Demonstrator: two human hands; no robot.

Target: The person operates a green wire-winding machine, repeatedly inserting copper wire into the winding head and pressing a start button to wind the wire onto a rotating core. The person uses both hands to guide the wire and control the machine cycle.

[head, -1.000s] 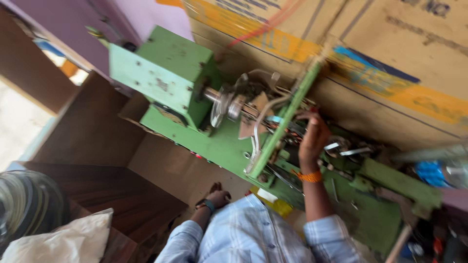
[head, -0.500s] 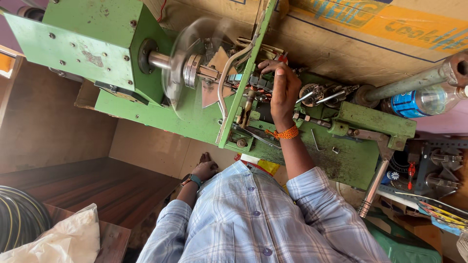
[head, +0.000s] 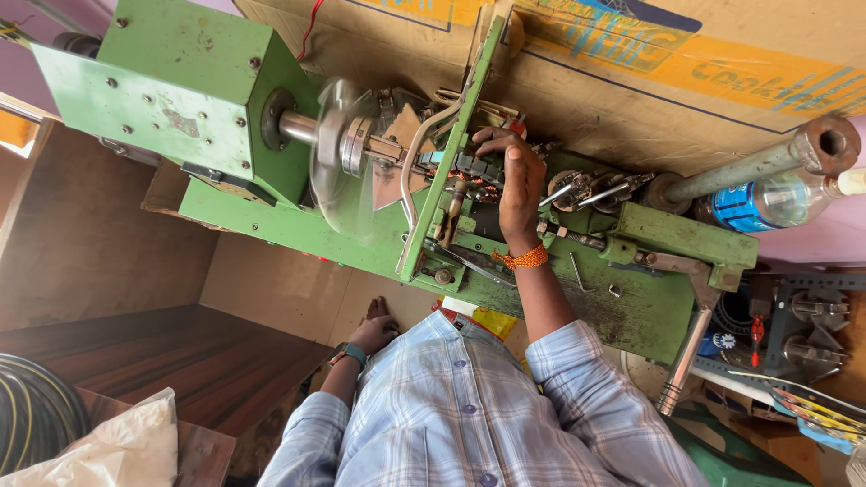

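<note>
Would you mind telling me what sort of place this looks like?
Probably a small workshop: a green winding-type machine with a spinning disc, a coil of cable and tools on a rack. The right hand rests on the machine.

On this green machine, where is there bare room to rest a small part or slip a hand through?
Bare base plate lies between the right hand and the grey lever, holding only an angled key. The green housing's faces are bare. It is crowded around the spinning disc and the clamped parts under the fingers.
</note>
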